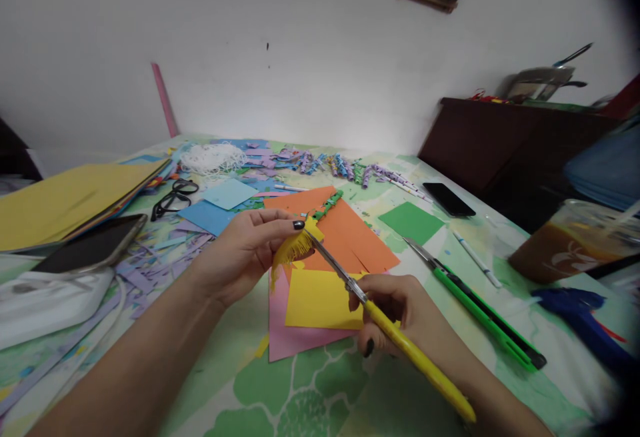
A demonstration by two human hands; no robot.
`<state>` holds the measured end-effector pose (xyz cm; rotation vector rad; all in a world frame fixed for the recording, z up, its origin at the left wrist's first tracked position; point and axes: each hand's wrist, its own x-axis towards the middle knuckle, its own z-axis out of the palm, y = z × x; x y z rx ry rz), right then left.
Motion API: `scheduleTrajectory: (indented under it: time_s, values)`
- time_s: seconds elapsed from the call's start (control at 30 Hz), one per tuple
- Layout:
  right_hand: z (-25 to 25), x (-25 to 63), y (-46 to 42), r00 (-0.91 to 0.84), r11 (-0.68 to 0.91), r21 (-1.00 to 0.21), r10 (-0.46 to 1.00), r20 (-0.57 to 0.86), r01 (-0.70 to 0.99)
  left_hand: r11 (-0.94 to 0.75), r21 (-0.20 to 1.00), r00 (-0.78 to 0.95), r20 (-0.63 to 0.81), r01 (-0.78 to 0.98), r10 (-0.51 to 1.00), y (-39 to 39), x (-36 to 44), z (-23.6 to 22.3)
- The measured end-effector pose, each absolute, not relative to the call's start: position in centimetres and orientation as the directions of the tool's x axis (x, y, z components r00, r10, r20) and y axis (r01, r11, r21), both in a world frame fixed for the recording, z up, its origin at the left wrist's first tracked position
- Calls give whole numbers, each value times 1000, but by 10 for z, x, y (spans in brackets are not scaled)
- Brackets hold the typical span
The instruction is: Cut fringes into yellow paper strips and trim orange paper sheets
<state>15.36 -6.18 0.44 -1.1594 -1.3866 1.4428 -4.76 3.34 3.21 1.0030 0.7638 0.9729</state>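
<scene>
My left hand (245, 254) pinches a yellow paper strip (294, 248) between thumb and fingers. One edge of the strip is cut into fine fringe, which curls downward. From the right, my right hand (400, 310) grips a pair of scissors with long yellow handles (415, 357). The blades' tips meet the strip close to my left thumb; whether they are apart cannot be made out. Below the hands lie a yellow sheet (320, 300), a pink sheet (300, 347) and an orange sheet (350, 224). A green curled paper piece (330, 204) rests on the orange sheet.
Right of my hands lie a green box cutter (485, 314), a green paper square (411, 222), a phone (449, 199), a blue glue gun (585, 324) and a cup of brown drink (565, 244). Leftward are glasses (175, 198), another phone (95, 244), yellow sheets (75, 200) and purple scraps (145, 277).
</scene>
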Motion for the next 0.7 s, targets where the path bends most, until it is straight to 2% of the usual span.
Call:
scheduleTrajectory:
  time_s: [0.57, 0.7]
  values:
    - [5, 153, -62, -249, -67, -997, 966, -74, 37, 215, 924, 391, -79, -317, 917, 32, -47, 33]
    - [4, 153, -62, -240, -54, -995, 968, -73, 83, 218, 921, 402, -75, -323, 913, 32, -47, 34]
